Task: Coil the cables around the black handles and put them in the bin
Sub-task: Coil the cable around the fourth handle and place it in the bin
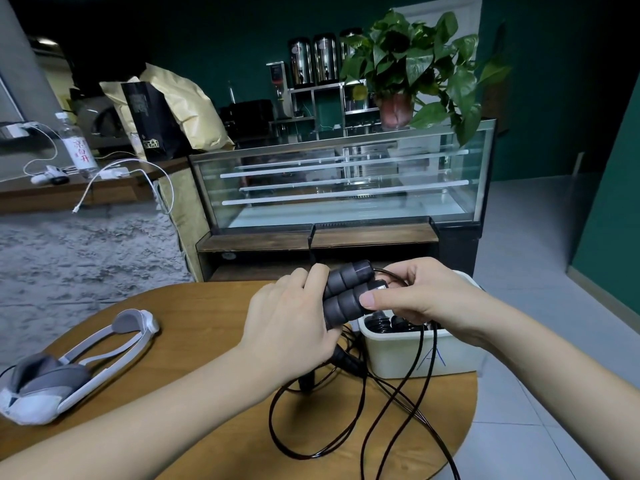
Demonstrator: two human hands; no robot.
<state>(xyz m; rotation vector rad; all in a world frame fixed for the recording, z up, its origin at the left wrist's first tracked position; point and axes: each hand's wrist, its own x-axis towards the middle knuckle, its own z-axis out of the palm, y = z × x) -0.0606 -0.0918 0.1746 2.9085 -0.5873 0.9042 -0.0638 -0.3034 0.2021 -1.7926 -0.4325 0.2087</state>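
Both forearms are showing bare to the frame edge; no sleeves are covering them. The left hand (287, 327) and right hand (419, 296) are showing short, unpainted nails.

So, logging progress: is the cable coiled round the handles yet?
Not coiled: the thin black cable hangs in loose loops below the paired dark foam handles.

both bare forearms reach forward from the bottom edge, and the hands meet in the middle. the left hand (291, 327) is seen from its back, with the fingers curled around the two black handles (346, 292) from the left side. the right hand (412, 292) comes from the right, its wrist bent a little inward. its thumb (372, 301) presses flat on the nearer handle, and its fingers are curled behind the handle ends.
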